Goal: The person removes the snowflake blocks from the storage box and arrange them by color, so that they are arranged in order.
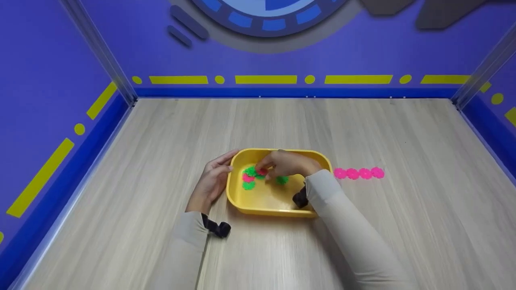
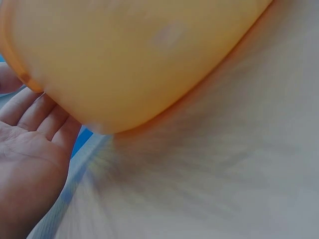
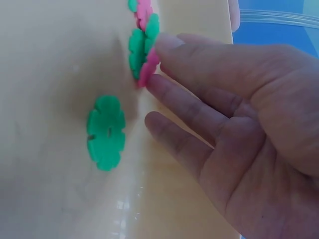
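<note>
A yellow plastic tub (image 1: 274, 201) stands on the table. My left hand (image 1: 212, 179) grips its left rim, thumb at the rim and fingers along the outer wall, as the left wrist view also shows. Inside the tub, my right hand (image 1: 284, 163) pinches a pink snowflake disc (image 3: 148, 68) between thumb and fingers. Touching it are green snowflake discs (image 3: 136, 52), in a small group with another pink disc (image 1: 248, 177) and a green disc (image 1: 248, 185) by the tub's left side. A separate green disc (image 3: 106, 133) lies below the right hand's fingers.
Right of the tub, several pink discs (image 1: 365, 173) lie in a straight row on the wooden table (image 1: 403, 225). Blue-purple panels (image 1: 266, 64) with yellow marks wall off the back and both sides.
</note>
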{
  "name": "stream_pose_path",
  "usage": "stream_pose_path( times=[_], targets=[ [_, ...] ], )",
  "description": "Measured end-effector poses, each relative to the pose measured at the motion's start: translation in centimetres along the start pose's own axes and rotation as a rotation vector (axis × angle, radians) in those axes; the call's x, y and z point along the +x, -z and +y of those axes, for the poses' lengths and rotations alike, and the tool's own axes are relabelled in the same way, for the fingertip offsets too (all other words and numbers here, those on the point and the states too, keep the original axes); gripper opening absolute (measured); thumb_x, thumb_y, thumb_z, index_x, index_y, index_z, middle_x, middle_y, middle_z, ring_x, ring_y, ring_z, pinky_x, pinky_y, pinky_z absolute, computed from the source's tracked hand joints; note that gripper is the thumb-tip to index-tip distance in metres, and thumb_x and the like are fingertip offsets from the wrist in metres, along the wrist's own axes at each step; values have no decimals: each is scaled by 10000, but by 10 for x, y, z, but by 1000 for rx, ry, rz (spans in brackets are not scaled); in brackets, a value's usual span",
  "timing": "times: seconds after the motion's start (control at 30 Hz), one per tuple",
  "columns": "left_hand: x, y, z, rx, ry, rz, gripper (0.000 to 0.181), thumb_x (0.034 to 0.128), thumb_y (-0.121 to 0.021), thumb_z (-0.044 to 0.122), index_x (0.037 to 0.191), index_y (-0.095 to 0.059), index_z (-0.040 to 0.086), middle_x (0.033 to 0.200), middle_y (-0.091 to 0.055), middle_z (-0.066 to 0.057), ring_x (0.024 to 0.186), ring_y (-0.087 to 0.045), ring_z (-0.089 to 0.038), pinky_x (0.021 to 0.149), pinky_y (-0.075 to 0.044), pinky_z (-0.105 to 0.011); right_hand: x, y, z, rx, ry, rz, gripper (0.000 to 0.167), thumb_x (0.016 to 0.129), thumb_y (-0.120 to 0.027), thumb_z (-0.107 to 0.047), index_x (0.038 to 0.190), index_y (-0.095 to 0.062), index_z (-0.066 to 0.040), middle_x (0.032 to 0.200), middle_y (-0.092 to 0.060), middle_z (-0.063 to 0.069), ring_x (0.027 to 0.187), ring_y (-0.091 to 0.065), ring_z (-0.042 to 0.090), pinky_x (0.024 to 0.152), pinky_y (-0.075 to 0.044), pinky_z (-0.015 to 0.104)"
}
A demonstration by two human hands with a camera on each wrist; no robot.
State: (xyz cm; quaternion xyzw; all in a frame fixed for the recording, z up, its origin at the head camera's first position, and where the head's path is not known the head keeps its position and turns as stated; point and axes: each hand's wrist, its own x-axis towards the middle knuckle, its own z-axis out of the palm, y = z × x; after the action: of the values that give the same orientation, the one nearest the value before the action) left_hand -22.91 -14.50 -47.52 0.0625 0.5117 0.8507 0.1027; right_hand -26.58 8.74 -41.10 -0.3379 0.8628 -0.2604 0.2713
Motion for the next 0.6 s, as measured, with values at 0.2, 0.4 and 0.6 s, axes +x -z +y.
stream_pose_path(
  times=[0.2,0.4,0.6],
  targets=[
    [0,0,0,1,-1,8,590,811,-473,-110,1391,-372,-149,1442,-456,-207,1252,-502,-180,1052,-420,-280,-2,-1,-1,-10,-31,8,379,845,-698,-50,1223,-662,-67,1183,-684,85,1111,-629,234,962,-510,356],
    [0,0,0,-8,2,13,590,809,-475,-116,1390,-377,-144,1432,-471,-202,1227,-525,-168,1034,-436,-271,-4,-1,-1,-20,-50,4,379,827,-717,-46,1203,-671,-58,1148,-695,94,1057,-643,232,916,-534,337],
    [0,0,-1,5,1,10,588,812,-471,-115,1393,-384,-136,1409,-502,-175,1225,-528,-171,1014,-450,-270,-2,-3,-1,-40,-37,24,362,804,-745,-59,1162,-695,-51,1081,-717,90,964,-660,206,857,-554,306]
  ],
)
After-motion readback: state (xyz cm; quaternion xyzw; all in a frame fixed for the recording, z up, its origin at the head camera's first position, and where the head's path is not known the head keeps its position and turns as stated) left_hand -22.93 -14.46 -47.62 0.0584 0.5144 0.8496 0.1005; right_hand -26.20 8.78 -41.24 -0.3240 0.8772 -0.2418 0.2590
